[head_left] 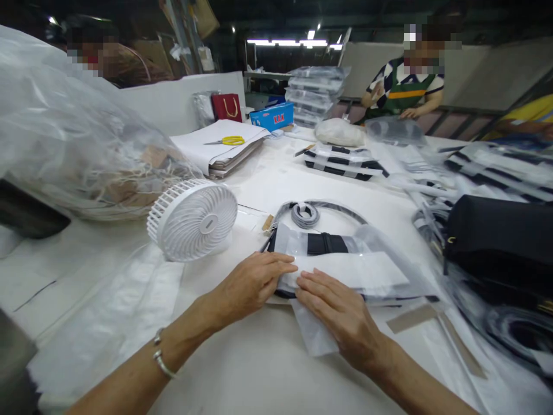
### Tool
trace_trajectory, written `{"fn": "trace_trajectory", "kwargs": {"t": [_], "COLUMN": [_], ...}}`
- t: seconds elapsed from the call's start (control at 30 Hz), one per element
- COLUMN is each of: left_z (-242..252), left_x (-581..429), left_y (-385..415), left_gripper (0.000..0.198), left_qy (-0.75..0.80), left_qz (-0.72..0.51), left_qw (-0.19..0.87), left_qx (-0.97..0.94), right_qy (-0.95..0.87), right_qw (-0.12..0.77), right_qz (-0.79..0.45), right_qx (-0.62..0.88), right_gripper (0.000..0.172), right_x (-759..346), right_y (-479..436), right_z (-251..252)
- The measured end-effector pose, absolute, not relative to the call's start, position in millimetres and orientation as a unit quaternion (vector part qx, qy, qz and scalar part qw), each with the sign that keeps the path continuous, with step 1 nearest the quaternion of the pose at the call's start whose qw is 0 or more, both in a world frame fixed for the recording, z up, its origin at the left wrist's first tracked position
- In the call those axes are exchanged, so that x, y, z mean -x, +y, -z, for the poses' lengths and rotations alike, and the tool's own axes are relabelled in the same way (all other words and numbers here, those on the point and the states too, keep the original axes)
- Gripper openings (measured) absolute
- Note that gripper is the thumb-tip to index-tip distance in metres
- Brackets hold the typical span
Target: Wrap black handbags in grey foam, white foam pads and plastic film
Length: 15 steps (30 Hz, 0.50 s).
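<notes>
Wrapped bag lies, edges apart from fan.

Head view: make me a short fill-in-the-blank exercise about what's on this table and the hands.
1. The scissors on the stack of sheets have ____ handles.
2. The bracelet is on the ____ wrist.
3. The left hand and right hand touch white wrapping.
The fan beyond the left forearm is ____.
4. The paper bag beside the blue box is ____.

Missing words: yellow; left; white; red.

The right fingers partly hide the white strip, while the right edge crops the black bag.
</notes>
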<state>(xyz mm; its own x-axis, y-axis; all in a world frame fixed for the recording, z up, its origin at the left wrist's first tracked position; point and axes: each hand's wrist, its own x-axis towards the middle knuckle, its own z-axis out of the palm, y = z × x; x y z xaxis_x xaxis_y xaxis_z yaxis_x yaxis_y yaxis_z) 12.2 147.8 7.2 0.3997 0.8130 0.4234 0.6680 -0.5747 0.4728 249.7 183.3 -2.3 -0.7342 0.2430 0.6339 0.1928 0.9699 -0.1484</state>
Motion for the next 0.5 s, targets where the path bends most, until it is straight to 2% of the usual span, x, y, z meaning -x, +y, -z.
{"fn": "trace_trajectory", "kwargs": {"t": [0.2, 0.37, 0.5], "left_z": [-9, -13, -17], "left_x": [-14, -25, -39], "left_y": [159, 160, 151], "left_gripper": [0.02, 0.016, 0.017], "left_qy": [0.425, 0.462, 0.467], "left_qz": [-0.307, -0.321, -0.327], "left_qw": [0.073, 0.07, 0.019], "left_qx": [-0.849, -0.824, -0.822], "right_qy": [-0.91, -0.91, -0.902], "right_qw": [0.384, 0.383, 0.401], "right_qz": [-0.091, -0.092, -0.077], "right_qx": [0.124, 0.131, 0.141], "right_gripper": [0.028, 0.026, 0.025], "right_x": [-252, -253, -253], "right_y": [185, 185, 184], "right_z": [5, 8, 15]}}
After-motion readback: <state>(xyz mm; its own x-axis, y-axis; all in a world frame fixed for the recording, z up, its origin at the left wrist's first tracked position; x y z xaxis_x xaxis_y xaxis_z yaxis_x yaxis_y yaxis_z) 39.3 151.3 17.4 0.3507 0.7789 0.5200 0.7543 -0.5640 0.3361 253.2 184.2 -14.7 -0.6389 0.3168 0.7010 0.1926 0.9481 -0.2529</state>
